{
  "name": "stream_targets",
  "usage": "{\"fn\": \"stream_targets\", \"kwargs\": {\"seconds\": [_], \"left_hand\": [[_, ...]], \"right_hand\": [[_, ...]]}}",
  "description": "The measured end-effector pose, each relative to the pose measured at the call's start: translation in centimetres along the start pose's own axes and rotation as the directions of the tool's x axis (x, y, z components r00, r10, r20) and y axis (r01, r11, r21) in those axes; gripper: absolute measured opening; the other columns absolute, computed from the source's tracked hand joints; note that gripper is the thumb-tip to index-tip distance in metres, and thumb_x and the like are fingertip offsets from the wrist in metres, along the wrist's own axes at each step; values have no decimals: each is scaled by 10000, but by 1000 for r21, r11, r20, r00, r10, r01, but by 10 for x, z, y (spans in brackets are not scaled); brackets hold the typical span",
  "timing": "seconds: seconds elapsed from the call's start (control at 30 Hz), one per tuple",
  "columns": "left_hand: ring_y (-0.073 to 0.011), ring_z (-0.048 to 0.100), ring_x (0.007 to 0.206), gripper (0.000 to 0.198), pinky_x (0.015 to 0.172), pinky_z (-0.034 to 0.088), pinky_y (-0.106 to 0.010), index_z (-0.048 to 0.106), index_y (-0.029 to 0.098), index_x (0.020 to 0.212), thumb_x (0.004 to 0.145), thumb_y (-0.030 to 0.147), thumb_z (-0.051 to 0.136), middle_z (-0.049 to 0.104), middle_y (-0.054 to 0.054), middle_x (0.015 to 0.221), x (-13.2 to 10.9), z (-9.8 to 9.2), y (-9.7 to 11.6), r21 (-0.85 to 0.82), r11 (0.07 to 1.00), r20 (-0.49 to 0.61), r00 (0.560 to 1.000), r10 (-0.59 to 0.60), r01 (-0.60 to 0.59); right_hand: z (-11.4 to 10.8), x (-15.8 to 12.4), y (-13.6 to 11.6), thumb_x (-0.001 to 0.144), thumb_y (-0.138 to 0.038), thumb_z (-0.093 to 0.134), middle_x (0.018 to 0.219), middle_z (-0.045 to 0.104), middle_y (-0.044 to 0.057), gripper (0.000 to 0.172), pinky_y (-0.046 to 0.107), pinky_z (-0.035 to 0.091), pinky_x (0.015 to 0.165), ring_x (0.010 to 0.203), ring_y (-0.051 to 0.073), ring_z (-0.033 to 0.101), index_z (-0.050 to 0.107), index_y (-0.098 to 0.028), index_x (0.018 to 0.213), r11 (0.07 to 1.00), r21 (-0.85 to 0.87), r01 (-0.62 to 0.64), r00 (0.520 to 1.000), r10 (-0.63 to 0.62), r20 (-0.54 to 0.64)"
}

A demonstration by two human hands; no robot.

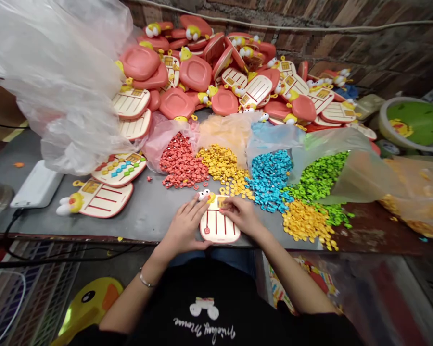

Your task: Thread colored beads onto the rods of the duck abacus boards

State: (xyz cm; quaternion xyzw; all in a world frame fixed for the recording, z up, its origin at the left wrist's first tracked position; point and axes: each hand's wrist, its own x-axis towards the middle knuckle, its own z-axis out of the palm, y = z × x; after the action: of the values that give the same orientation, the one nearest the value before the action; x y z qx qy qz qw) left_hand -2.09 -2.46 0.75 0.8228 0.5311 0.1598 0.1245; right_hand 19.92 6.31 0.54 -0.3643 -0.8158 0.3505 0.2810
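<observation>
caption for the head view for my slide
Left hand and right hand at a chick-shaped plastic board beside heaped coloured pieces

The left hand point(183, 228) lies against a cream chick-shaped board point(216, 228), its fingertips by the chick's head. The right hand point(241, 215) has its fingers on the board's yellow label. One red peg point(207, 230) sits on the board. Beyond, on the worktop point(147, 216), red pegs point(182, 161), yellow pegs point(220, 163), blue pegs point(269, 180) and green pegs point(321, 175) spill from plastic bags point(227, 137) below a heap of pink boards point(205, 72). A filled board point(119, 169) lies to the left.

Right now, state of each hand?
Left hand: open, fingers touching the chick-shaped plastic board.
Right hand: fingertips on the board; holding anything cannot be told.
</observation>
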Motion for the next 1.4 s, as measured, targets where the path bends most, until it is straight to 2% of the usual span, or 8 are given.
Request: {"fn": "stream_targets", "kwargs": {"seconds": [0.2, 0.33, 0.5, 0.6, 0.73, 0.87, 1.07, 1.4], "left_hand": [[-337, 200, 1454, 1094, 1107, 273, -456, 125, 151, 1530, 674, 511, 703, 295, -134, 1559, 0, 1, -5, -32, 999, -6, 999, -32, 31], [-341, 190, 1456, 1102, 1093, 299, -455, 100, 157, 1535, 679, 498, 706, 286, -131, 1563, 1, 1, -6, -65, 998, -12, 1000, -28, 27], [-345, 189, 1456, 1084, 1095, 289, -457, 119, 168, 1530, 682, 498, 708, 312, -140, 1550, 1, 1, -6, -78, 996, -4, 999, -39, 39], [-340, 202, 1452, 1072, 1097, 280, -448, 147, 165, 1520, 675, 508, 712, 331, -140, 1541, 0, 2, -7, -74, 996, -10, 999, -49, 48], [-342, 211, 1446, 1033, 1113, 238, -459, 191, 158, 1507, 691, 549, 691, 339, -145, 1536, -1, 4, -7, -50, 998, -43, 999, -31, 29], [-343, 197, 1444, 977, 1123, 204, -469, 244, 146, 1491, 722, 584, 657, 336, -152, 1536, -1, 5, -7, -13, 1000, -75, 997, -2, 1], [-355, 228, 1425, 944, 1099, 228, -478, 320, 148, 1464, 721, 626, 653, 366, -165, 1517, -3, 7, -8, 15, 1000, -79, 997, -3, 4], [-362, 225, 1424, 981, 1090, 223, -490, 261, 179, 1496, 726, 640, 654, 371, -156, 1517, 0, 6, -9, 2, 1000, -81, 997, 4, -4]], "right_hand": [[18, 17, -11, 767, -138, 713, 753, 695, -6, 199, 285, 483, 685, 697, 172, 651, 616, -208, 926, 993, 77, -91, 994, 86, 64], [22, 16, -11, 748, -178, 739, 769, 715, 3, 201, 291, 506, 680, 706, 184, 680, 611, -200, 902, 967, 171, -192, 980, 197, -16], [34, 22, -21, 799, -188, 691, 805, 722, 32, 90, 298, 519, 676, 729, 187, 679, 630, -198, 865, 973, 181, -146, 988, 151, -15], [29, 25, -26, 779, -169, 699, 748, 710, 13, 91, 285, 514, 655, 677, 172, 662, 645, -189, 850, 969, 223, -107, 984, 72, 162], [5, 35, -22, 795, -241, 707, 759, 704, 1, 117, 257, 508, 617, 673, 160, 653, 672, -182, 890, 955, 280, -98, 910, -28, 414], [-1, 72, -12, 891, -136, 580, 930, 685, 63, 118, 282, 489, 765, 849, 170, 626, 672, -155, 963, 994, -52, 92, 980, -81, 181], [19, 115, -5, 827, -46, 609, 794, 595, 24, 143, 232, 453, 710, 745, 137, 545, 631, -149, 730, 947, -212, 241, 946, -180, 270], [-36, 27, 12, 922, -271, 563, 1007, 599, 64, 75, 306, 551, 738, 955, 190, 606, 614, -222, 946, 989, 129, 74, 993, -61, -102]]}}
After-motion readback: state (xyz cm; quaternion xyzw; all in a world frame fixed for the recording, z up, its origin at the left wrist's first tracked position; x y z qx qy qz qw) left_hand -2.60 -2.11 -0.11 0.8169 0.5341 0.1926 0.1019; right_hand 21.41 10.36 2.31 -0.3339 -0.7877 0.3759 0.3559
